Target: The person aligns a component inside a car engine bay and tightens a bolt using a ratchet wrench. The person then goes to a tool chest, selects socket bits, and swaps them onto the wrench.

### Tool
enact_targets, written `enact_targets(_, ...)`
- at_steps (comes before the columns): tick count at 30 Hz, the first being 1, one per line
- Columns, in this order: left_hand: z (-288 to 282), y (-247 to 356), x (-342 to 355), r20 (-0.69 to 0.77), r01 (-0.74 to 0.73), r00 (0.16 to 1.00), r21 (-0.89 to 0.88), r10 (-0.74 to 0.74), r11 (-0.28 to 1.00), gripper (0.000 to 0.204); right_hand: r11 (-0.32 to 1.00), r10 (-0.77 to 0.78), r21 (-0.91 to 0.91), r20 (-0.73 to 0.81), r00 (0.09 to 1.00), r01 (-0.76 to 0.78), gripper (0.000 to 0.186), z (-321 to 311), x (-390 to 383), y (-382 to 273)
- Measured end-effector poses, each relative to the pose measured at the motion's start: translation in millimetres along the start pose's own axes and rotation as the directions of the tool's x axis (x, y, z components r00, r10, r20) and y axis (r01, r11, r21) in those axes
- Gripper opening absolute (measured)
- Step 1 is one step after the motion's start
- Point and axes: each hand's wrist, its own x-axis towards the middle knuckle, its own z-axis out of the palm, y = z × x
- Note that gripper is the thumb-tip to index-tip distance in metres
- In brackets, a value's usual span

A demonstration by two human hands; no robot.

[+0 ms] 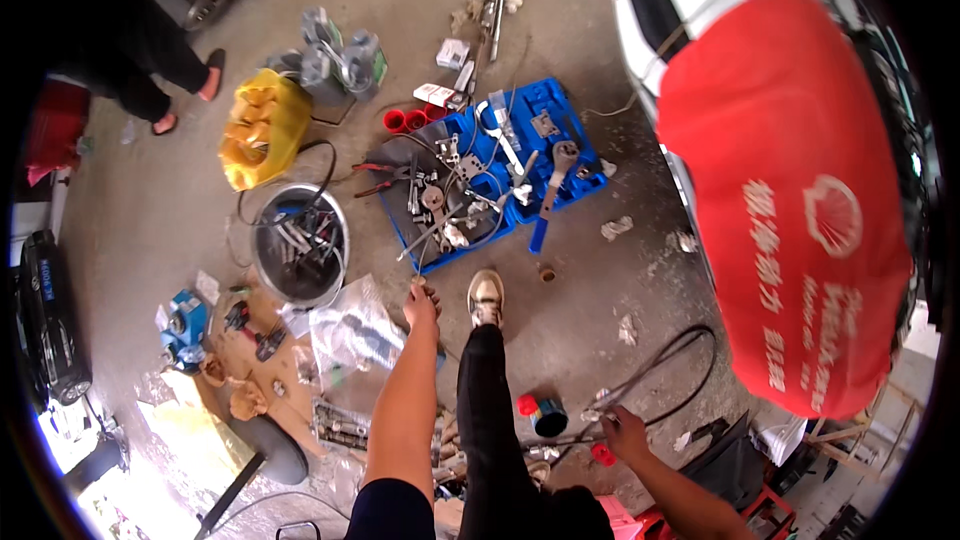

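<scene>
My left hand (423, 304) reaches forward over the floor, fingers closed around something small I cannot make out. Just beyond it lies the near edge of a blue tool case (425, 262), strewn with tools. Among them are an open-end wrench (503, 140), a blue-handled ratchet (553, 190) and red-handled pliers (385, 176). Off to the right, my right hand (626, 436) is low, its fingers closed on something too small to name. Beside it are a black hose (690, 335), a whitish scrap (598, 404) and a red cap (603, 454).
A metal basin of tools (262, 275) and a yellow bag (268, 110) stand left. A dark can (549, 420) is near my leg. A red cover (770, 140) drapes a vehicle at right. Another person's feet (212, 80) show at upper left. A cordless drill (258, 335) lies left.
</scene>
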Motion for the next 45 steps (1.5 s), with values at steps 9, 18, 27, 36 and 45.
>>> enact_targets(9,117.1,-4.4,212.4,-0.051,-0.257,0.944,0.509,0.326,0.822,0.045,0.662,-0.649,-0.433,0.076,0.757,0.612,0.034,176.0,475.3,-153.9)
enact_targets(18,103.7,-6.8,200.6,-0.047,-0.332,0.9,0.57,0.433,0.752,0.039,0.428,-0.664,-0.556,0.342,0.665,0.713,0.016,218.4,525.2,-152.8)
enact_targets(27,99.4,-7.0,138.8,0.192,0.092,0.973,0.192,-0.129,0.977,0.035,0.664,-0.609,-0.211,0.405,0.682,0.718,0.027,163.5,453.9,-152.9)
enact_targets(36,120.9,-11.7,124.5,0.315,0.158,0.936,0.029,-0.159,0.987,0.026,0.867,-0.462,-0.064,0.266,0.846,0.494,0.032,166.7,431.9,-151.0)
enact_targets(45,137.8,-3.2,123.2,0.307,0.196,0.927,0.097,-0.217,0.976,0.023,0.855,-0.511,0.164,0.114,0.852,0.492,0.035,175.3,426.6,-129.2)
